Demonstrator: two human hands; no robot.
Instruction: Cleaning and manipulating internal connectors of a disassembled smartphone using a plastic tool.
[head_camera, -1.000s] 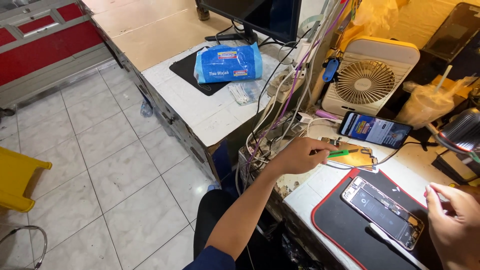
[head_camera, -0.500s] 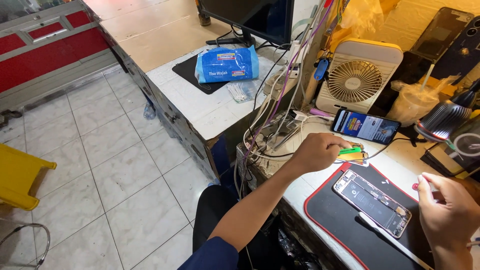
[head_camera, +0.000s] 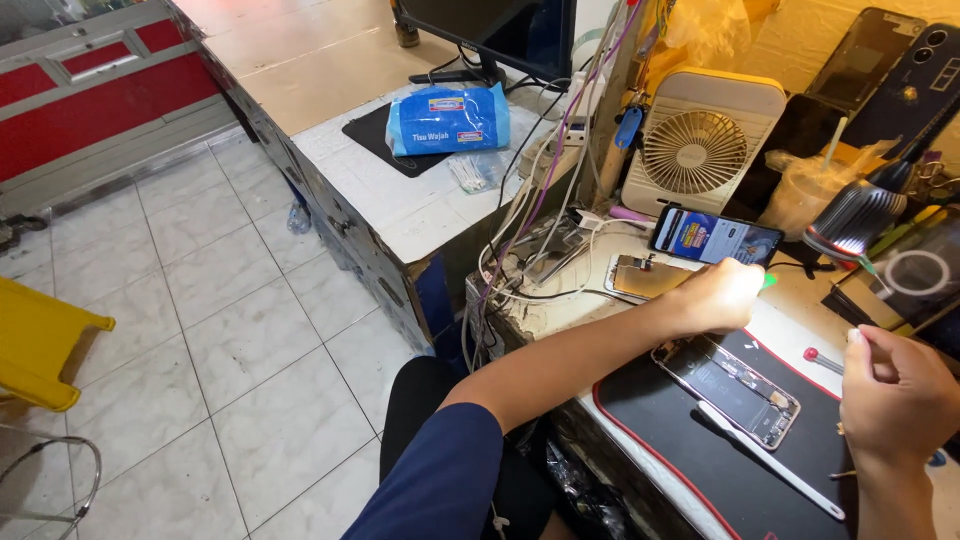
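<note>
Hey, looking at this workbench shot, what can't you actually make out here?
Head view, the only one:
- What the left hand holds: its closed fingers hide all but a green tip.
- The right hand: curled fingers hide whether it grips anything.
- The opened phone with exposed insides on the black red-edged mat: parts too small to tell apart.
- The yellow plastic stool: cut off by the left edge.
</note>
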